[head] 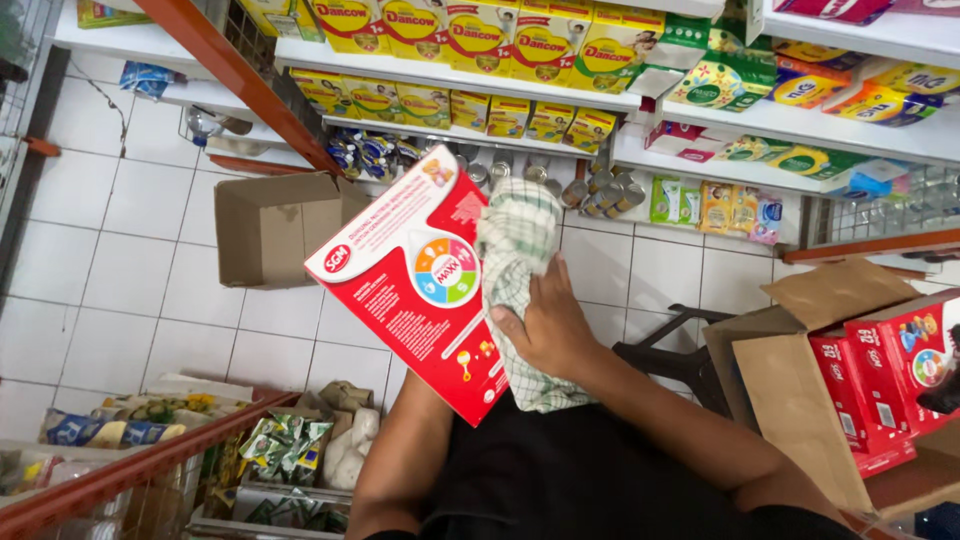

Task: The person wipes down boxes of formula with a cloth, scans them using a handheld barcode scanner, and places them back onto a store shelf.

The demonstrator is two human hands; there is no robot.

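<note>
A red carton [410, 300] with a round coloured emblem is held tilted in the air in front of me. My left forearm [400, 450] runs up under its lower edge. The left hand is hidden behind the carton and seems to carry it. My right hand [545, 325] grips a green-and-white checked cloth [515, 235] and presses it against the carton's right side. The cloth drapes over the carton's upper right edge and hangs down below my wrist.
An open, empty cardboard box [270, 225] lies on the white tiled floor. At right, a cardboard case [790, 400] holds more red cartons. Shelves [480, 100] carry yellow boxes, with cans [600, 190] below. A rack of packets [290, 445] stands lower left, a dark stool [670, 360] near my right arm.
</note>
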